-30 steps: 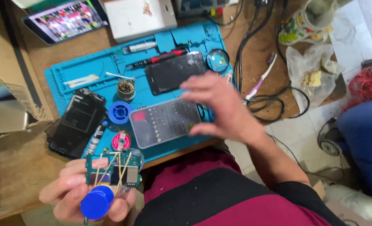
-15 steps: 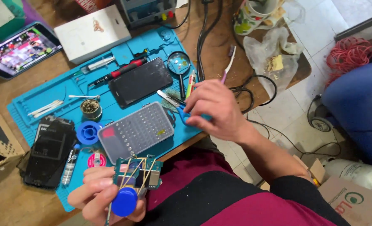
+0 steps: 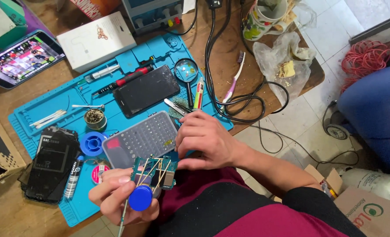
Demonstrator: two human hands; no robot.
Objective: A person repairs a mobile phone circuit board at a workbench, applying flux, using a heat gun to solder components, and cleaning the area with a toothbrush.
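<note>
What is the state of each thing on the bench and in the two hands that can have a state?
Left hand: closed on circuit board and blue-capped tool.
Right hand: resting at the edge of the bit case, holding nothing visible.
Bit case: closed, lying flat.
Phone at far left: screen lit.
Dark phone on mat: screen off.
Opened phone: disassembled.
Solder tin: lid off.

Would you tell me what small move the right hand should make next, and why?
Probably lift the tweezers off the blue mat: the right hand rests just below them, while the left hand holds the circuit board and a blue-handled tool.
</note>
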